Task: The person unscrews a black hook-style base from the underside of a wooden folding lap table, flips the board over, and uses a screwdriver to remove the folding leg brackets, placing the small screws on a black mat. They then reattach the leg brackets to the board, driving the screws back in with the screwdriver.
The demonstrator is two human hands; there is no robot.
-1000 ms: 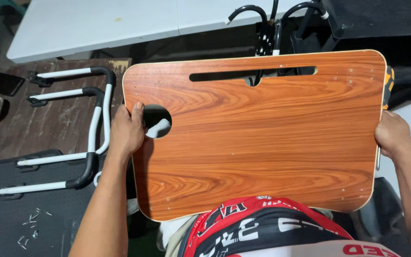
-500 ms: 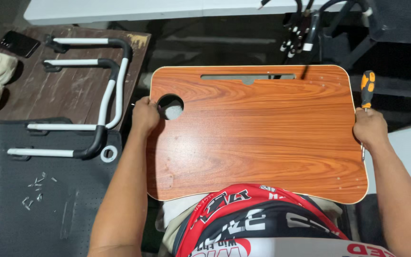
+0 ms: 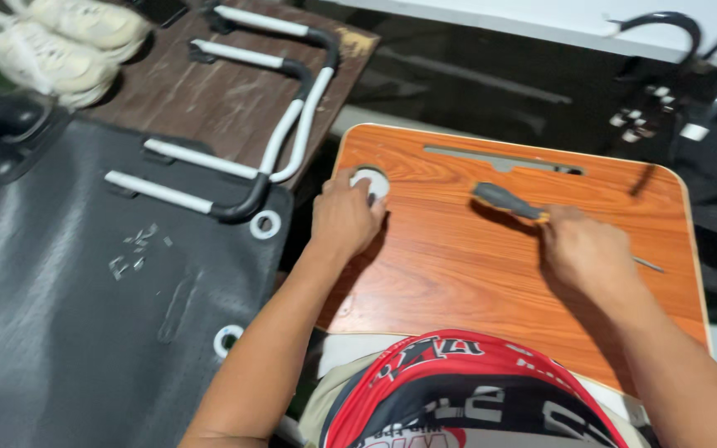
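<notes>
Left hand (image 3: pixel 343 217) on wooden board (image 3: pixel 466 265); right hand (image 3: pixel 587 249) grips screwdriver (image 3: pixel 504 199).

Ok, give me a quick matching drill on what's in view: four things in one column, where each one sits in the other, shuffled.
Things:
1. screwdriver
2. shoes
3. bent tubes
4. left hand

Places:
A. far left corner, on the brown board
B. at the round hole of the wooden tabletop
C. in the right hand, over the tabletop
D. lying across the brown board and the black mat

Pairs: 1-C, 2-A, 3-D, 4-B
</notes>
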